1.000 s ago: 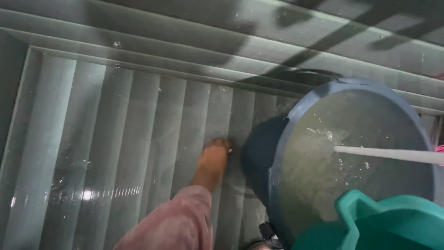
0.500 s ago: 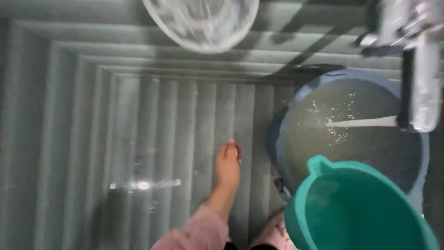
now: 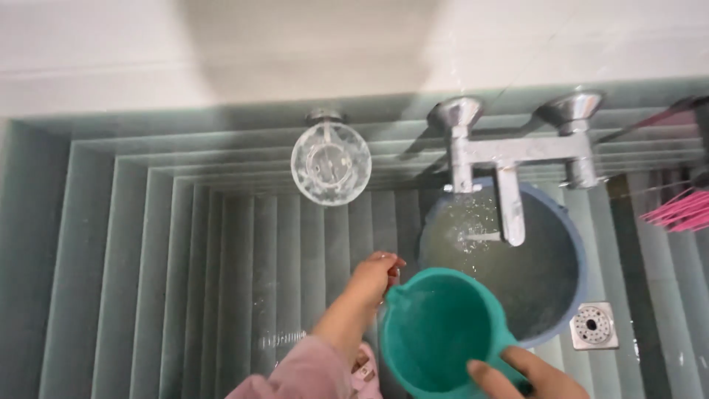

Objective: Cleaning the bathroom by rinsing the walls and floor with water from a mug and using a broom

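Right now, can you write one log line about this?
right hand: holds green jug | left hand: touching jug rim | tap: running into blue bucket

Teal plastic jug [image 3: 443,332]: round, open mouth up, pouring lip toward upper left, held low in the frame. It overlaps the near rim of a blue bucket [image 3: 572,295], which stands upright on the floor, holding cloudy, rippling water.
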